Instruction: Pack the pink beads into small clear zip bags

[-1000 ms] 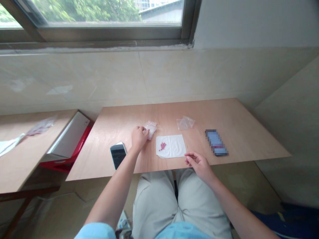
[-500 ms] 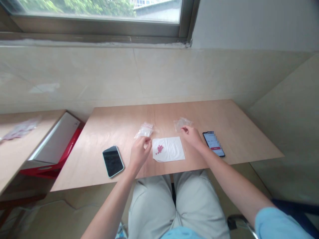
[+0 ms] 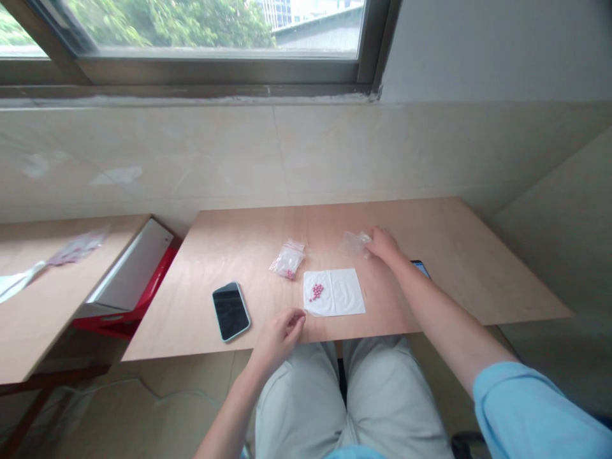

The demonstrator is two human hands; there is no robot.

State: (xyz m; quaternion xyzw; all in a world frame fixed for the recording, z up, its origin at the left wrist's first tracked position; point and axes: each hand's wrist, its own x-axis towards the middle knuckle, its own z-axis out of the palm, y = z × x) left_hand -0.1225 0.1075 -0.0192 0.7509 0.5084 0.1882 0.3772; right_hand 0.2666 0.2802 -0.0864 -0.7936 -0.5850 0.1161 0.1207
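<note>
A white tissue point(image 3: 342, 293) lies flat near the table's front edge, with a cluster of small pink beads point(image 3: 316, 292) on its left half. My left hand point(image 3: 282, 335) is at the tissue's lower left corner, fingers curled and pressed together; whatever they hold, if anything, is too small to make out. Beyond the tissue, my right hand point(image 3: 384, 245) has its fingers closed at the right side of a crumpled clear plastic bag point(image 3: 354, 243). A clear zip bag point(image 3: 288, 258) with some pink beads in its lower corner lies behind the tissue's left side.
A dark-screened phone point(image 3: 231, 311) lies on the left of the wooden table point(image 3: 243, 233). Another phone point(image 3: 421, 268) is mostly hidden under my right forearm. On the left, a second table point(image 3: 109, 233) bears a plastic bag point(image 3: 79, 247).
My left hand has moved from beside the zip bag towards the table's front edge, uncovering the bag's beads. My right hand has shifted to the plastic bag's right side. The view has tilted slightly.
</note>
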